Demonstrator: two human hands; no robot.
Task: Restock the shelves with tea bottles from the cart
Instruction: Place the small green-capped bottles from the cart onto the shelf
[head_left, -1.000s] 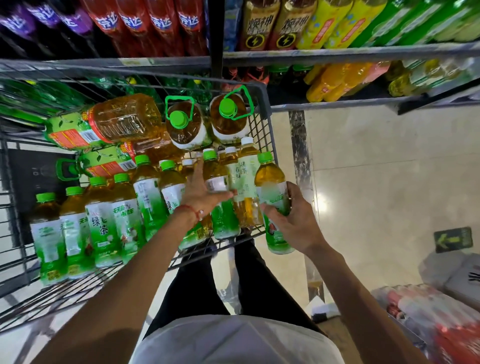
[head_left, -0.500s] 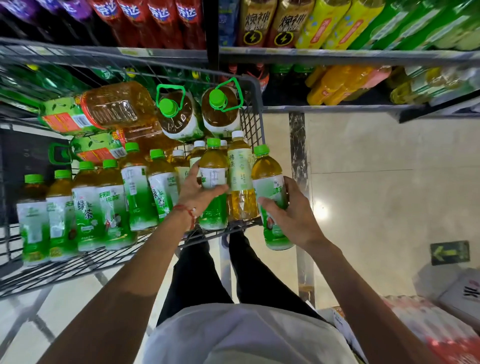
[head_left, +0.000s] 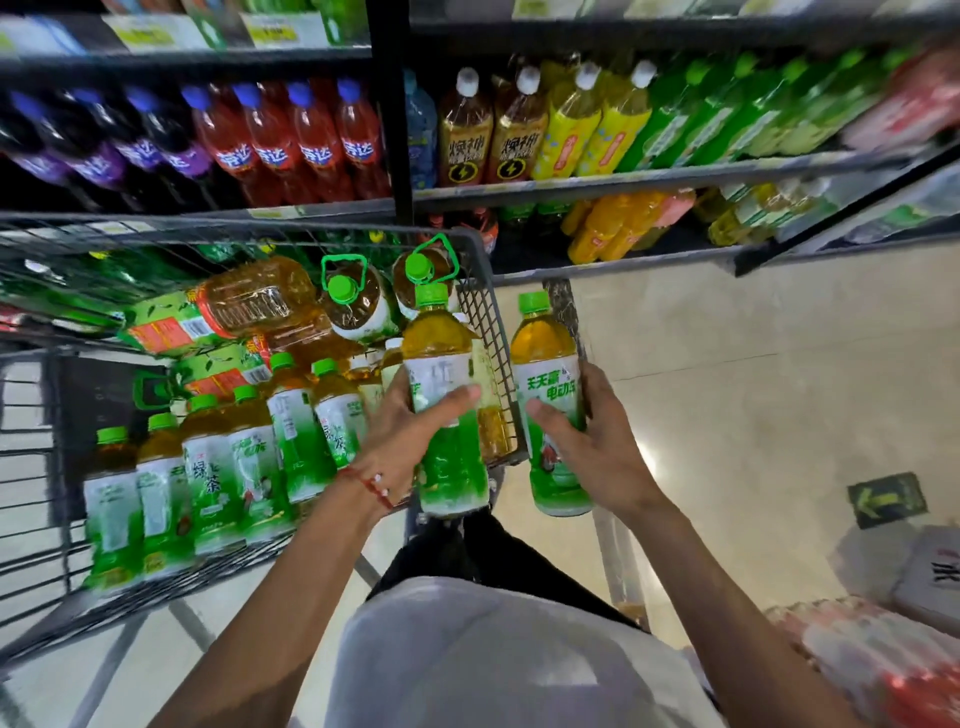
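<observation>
Nearest the camera, both bare forearms reach out over a white shirt. The left hand (head_left: 400, 441) (a red cord at its wrist) has thumb and fingers wrapped round the labelled middle of a tea bottle (head_left: 439, 343), holding it upright with its green cap up, above the near right corner of the cart (head_left: 485, 317). The right hand (head_left: 597, 452) grasps a second tea bottle (head_left: 545, 358) the same way, thumb across the label and fingers curled behind it. This one is outside the cart, just beside its right wall.

Both bottles look full and sealed, so I judge them moderately heavy for one hand and stiff enough not to buckle. The glossy sleeve may be slippery, which makes the waist at the label the sensible hold, not the cap or the tapering shoulder.

Behind the hands, a row of matching bottles (head_left: 208, 467) stands along the cart's near edge. Large amber jugs (head_left: 343, 306) with green loop handles fill the far side, some upright at the far right corner, others lying on their sides.

Beyond the cart rise the shelves (head_left: 623, 179), crowded with purple, red, yellow and green drinks. Green-labelled bottles (head_left: 685, 119) sit toward the right end of the upper shelf, a likely home for the pair, though blur hides any gap there.
</observation>
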